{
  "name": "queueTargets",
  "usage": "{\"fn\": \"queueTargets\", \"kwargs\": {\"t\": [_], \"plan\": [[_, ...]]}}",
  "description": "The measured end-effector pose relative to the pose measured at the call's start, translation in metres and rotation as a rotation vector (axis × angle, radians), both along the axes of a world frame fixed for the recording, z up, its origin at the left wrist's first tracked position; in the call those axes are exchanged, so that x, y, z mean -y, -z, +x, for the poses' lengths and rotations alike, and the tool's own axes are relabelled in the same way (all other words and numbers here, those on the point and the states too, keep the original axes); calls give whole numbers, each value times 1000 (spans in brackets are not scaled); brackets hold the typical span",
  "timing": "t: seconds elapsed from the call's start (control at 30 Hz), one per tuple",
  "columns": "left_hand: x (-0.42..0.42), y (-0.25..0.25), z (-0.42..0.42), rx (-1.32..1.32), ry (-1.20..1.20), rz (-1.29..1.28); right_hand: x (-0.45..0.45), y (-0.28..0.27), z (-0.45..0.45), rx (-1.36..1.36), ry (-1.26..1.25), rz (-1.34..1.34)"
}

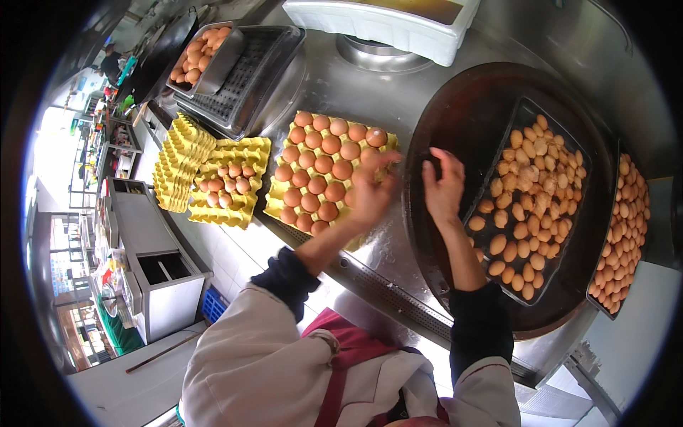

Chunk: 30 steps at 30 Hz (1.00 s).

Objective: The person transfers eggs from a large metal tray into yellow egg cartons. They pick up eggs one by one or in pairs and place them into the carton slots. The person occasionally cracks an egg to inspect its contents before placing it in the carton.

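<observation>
My left hand (373,195) is blurred over the right side of a yellow egg tray (275,195) filled with brown eggs (323,164); whether it holds an egg cannot be made out. To its right, my right hand (445,184) is over the left rim of a large dark round board (469,101), fingers apart and nothing visible in them. On that board lies a black tray (525,109) with many brown eggs, some seemingly cracked or wrapped in shell pieces (528,179). One egg (376,137) at the egg tray's far right corner has a whitish mark.
Stacked yellow egg trays (184,160) and one holding several eggs (229,213) lie left. Behind them, a metal pan of eggs (229,58) rests on a perforated black tray (251,74). A white foam box (373,26) stands at the back, another egg-filled tray (619,235) far right.
</observation>
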State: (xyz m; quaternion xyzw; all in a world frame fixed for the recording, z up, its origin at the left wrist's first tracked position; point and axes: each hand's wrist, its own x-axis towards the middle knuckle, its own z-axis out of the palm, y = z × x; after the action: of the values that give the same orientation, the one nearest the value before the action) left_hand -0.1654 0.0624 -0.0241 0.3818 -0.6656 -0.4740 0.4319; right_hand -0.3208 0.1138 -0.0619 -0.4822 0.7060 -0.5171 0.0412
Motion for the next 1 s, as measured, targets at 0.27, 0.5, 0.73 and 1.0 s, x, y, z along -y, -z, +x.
{"fn": "queueTargets", "kwargs": {"t": [0.27, 0.5, 0.73, 1.0], "plan": [[195, 45, 148, 679, -359, -358, 96, -9, 88, -340, -174, 134], [216, 34, 135, 842, -194, -93, 143, -12, 101, -517, -192, 578], [217, 21, 169, 218, -188, -63, 130, -16, 109, 315, -175, 185], [240, -3, 171, -818, 318, 1132, 172, -41, 128, 33, -119, 522]]}}
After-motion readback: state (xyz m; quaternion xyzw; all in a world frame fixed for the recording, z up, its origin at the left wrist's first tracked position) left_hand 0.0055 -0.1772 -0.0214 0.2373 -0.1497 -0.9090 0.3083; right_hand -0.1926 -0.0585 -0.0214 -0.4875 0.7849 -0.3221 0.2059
